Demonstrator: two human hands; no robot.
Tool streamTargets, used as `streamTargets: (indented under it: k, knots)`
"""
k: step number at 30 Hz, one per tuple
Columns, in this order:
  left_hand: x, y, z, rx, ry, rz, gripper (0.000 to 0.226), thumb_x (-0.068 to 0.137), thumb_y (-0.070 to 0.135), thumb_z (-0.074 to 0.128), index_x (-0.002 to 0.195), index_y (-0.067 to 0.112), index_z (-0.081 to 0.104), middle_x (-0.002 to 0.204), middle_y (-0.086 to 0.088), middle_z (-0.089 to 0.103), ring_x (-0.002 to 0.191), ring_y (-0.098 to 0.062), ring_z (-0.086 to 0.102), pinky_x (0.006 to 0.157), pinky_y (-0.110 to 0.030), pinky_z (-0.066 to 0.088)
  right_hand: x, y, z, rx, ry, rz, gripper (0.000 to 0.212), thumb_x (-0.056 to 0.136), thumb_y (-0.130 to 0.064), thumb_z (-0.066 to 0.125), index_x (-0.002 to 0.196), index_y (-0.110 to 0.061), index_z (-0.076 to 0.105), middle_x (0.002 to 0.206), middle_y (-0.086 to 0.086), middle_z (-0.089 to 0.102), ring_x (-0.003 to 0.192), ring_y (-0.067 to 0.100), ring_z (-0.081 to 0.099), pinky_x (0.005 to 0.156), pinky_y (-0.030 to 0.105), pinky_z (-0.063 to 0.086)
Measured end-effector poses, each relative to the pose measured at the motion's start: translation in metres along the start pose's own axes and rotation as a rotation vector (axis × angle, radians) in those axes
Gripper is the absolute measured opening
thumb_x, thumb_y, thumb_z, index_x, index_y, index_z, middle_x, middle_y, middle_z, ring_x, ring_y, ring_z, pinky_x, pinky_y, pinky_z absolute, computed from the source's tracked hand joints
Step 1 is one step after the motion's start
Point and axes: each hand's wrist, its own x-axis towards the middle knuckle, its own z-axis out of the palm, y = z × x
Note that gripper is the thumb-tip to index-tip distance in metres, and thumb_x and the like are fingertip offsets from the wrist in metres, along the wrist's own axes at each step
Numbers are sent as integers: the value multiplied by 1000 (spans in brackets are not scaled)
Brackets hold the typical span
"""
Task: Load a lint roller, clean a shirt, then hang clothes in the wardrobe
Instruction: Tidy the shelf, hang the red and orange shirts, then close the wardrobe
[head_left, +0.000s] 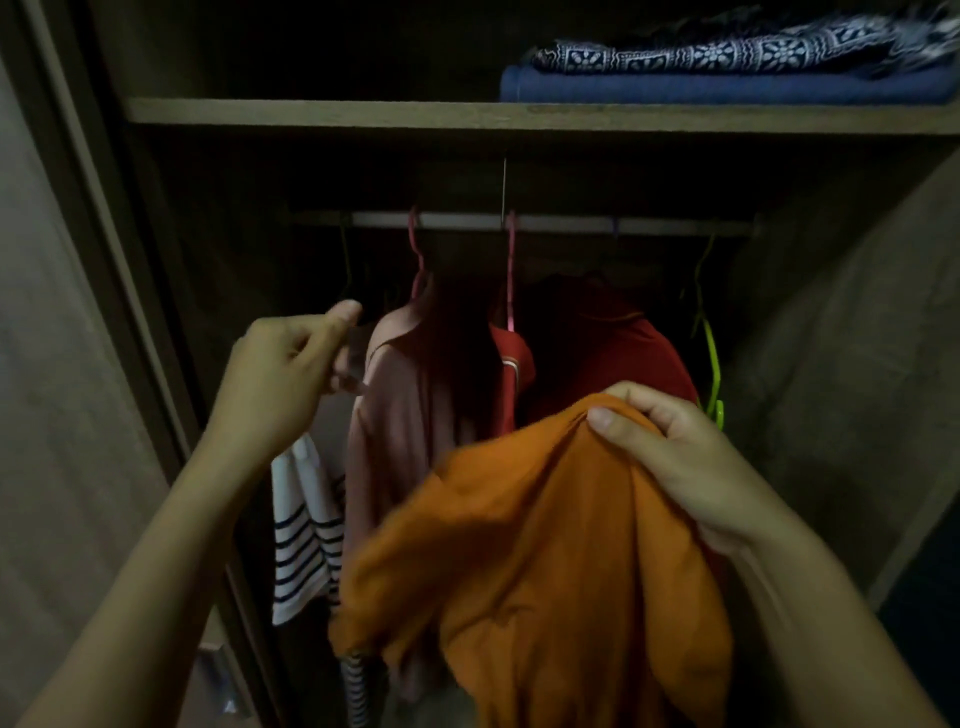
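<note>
My right hand (670, 452) grips the top of an orange shirt (545, 571), which hangs bunched in front of the open wardrobe. My left hand (283, 369) is raised at the left, fingers curled, pinching the shoulder edge of a pink garment (400, 415) that hangs from a pink hanger (418, 260). A rail (519, 222) runs across the wardrobe. A red garment (613, 353) hangs behind the orange shirt. What the orange shirt hangs on is hidden.
A striped black-and-white top (304, 530) hangs at the left beside the pink garment. A green hanger (711, 364) hangs at the right end of the rail. Folded blue and patterned cloths (727, 67) lie on the shelf (363, 115) above. Wardrobe door frame (104, 260) stands at left.
</note>
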Motion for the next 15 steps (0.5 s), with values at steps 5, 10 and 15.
streamTargets:
  k: [5, 10, 15]
  knots:
    - [-38, 4, 51, -185, -630, 51, 33, 89, 55, 49, 113, 34, 59, 106, 11, 68, 87, -1, 66, 76, -16, 49, -1, -16, 13, -29, -90, -23, 13, 84, -27, 68, 93, -20, 72, 95, 4, 72, 91, 19, 70, 85, 34, 56]
    - [-70, 7, 96, -429, -882, 18, 33, 91, 28, 62, 124, 23, 60, 121, 0, 67, 112, -26, 63, 97, -39, 50, 8, -23, 7, 32, -88, 42, 17, 88, -27, 63, 90, -14, 74, 86, 9, 73, 80, 20, 70, 77, 33, 55]
    - [-69, 6, 101, -420, -832, 41, 27, 96, 27, 51, 89, 8, 69, 87, 3, 72, 85, -10, 67, 80, -33, 53, 5, -23, -11, -255, -30, 25, 12, 90, -16, 64, 93, -18, 75, 91, 0, 75, 87, 11, 71, 82, 28, 55]
